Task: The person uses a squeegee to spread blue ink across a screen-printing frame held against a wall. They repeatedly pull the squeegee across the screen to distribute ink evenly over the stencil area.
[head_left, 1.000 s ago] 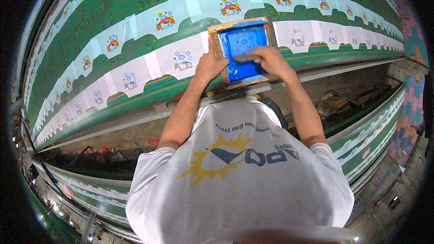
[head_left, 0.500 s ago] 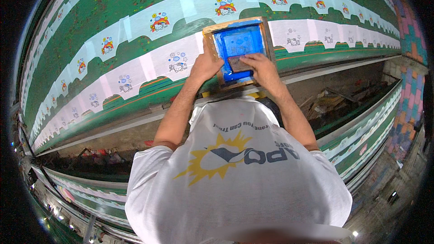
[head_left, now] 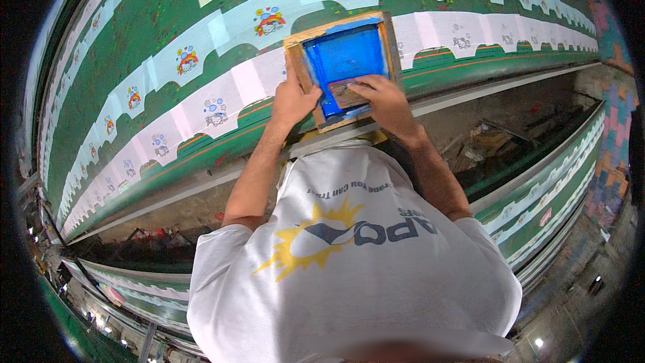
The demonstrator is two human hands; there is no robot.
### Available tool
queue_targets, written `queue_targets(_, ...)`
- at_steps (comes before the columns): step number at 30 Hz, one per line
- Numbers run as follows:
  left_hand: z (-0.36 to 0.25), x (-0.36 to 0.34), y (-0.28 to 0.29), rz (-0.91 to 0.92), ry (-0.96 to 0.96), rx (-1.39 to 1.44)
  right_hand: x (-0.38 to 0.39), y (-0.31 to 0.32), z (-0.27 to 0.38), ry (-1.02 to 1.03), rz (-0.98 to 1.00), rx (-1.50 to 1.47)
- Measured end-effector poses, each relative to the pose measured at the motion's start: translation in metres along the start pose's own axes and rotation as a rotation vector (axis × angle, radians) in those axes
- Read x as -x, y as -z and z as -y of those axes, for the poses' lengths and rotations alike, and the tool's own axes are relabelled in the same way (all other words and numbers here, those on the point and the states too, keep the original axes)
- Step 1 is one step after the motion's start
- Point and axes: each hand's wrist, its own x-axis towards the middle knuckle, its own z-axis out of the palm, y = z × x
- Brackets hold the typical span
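A wooden-framed screen (head_left: 385, 35) with blue ink (head_left: 344, 53) spread inside lies over the near row of white cut fabric pieces (head_left: 258, 72). My left hand (head_left: 295, 101) is closed on the frame's left side. My right hand (head_left: 386, 104) grips a flat squeegee (head_left: 341, 93) in the lower part of the screen, over the ink. Neighbouring pieces carry small blue and grey printed figures (head_left: 216, 112); pale blue pieces in the row behind carry rainbow-coloured ones (head_left: 270, 21).
The long green printing table (head_left: 168, 20) curves across the view, edged by a metal rail (head_left: 504, 83). Beyond the rail is a dark gap with scraps and debris (head_left: 490, 138). Further green tables with pieces (head_left: 537, 195) lie at lower left and right. Coloured blocks (head_left: 607, 148) pave the far right.
The screen appears higher and slightly left in the view, along with shifted table rows. My right hand has moved the squeegee down to the lower part of the screen; my left hand still holds the frame.
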Motion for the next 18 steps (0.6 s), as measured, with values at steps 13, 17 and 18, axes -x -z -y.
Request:
queue_targets(13,-0.056,-0.054,-0.097,0.064,0.123,0.043,0.024,0.061,-0.102,0.058,-0.013,0.042)
queue_targets(17,-0.057,-0.055,-0.096,0.011,0.029,0.067,0.022,0.063,-0.103,0.043,-0.009,0.015)
queue_targets(18,-0.057,-0.054,-0.095,0.028,0.057,0.106,0.021,0.063,-0.104,0.044,0.001,0.018)
